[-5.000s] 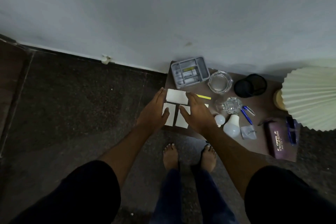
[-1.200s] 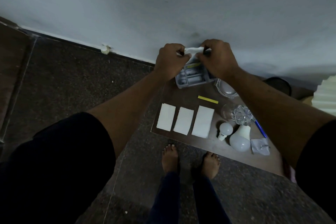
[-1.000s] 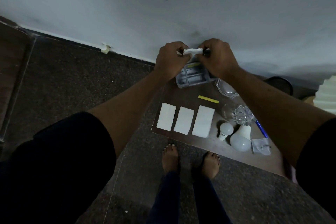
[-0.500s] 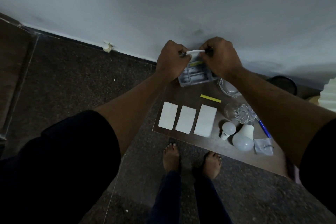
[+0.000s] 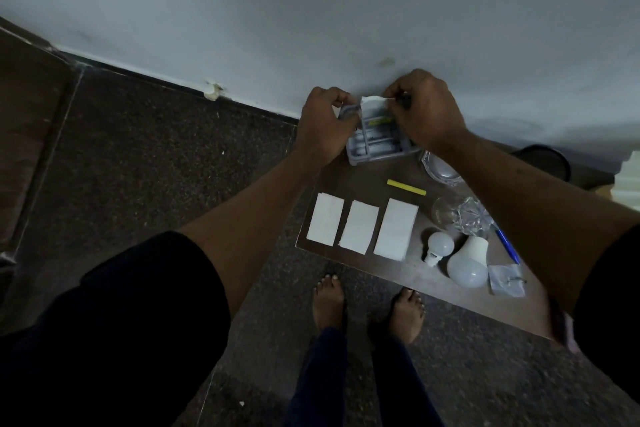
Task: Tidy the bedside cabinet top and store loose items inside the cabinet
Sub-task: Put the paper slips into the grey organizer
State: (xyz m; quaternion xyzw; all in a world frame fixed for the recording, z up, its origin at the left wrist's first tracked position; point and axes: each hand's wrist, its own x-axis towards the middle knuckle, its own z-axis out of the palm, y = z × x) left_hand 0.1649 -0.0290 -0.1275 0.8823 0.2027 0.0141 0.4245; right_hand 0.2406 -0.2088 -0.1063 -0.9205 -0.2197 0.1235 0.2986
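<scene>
Both hands are raised over the back of the brown cabinet top (image 5: 388, 270). My left hand (image 5: 325, 125) and my right hand (image 5: 424, 111) pinch a small white paper (image 5: 372, 101) between them, above the grey divided organiser tray (image 5: 379, 146). Three white paper slips (image 5: 360, 227) lie side by side at the front left of the top. A yellow strip (image 5: 406, 187) lies behind them. Two white bulbs, the small one (image 5: 439, 246) and the large one (image 5: 468, 263), lie at the front right.
A glass ashtray (image 5: 441, 168), a cut-glass piece (image 5: 462, 215), a blue pen (image 5: 506, 246) and a small plastic packet (image 5: 505, 284) lie on the right of the top. A black round container (image 5: 543, 161) stands at the back right. My bare feet (image 5: 367, 308) stand on dark floor at the cabinet's front edge.
Five seconds ago both hands were flat on the slips at the front; now they are raised at the back holding the small paper. Over the last second the paper's edge has curled up between my fingers.
</scene>
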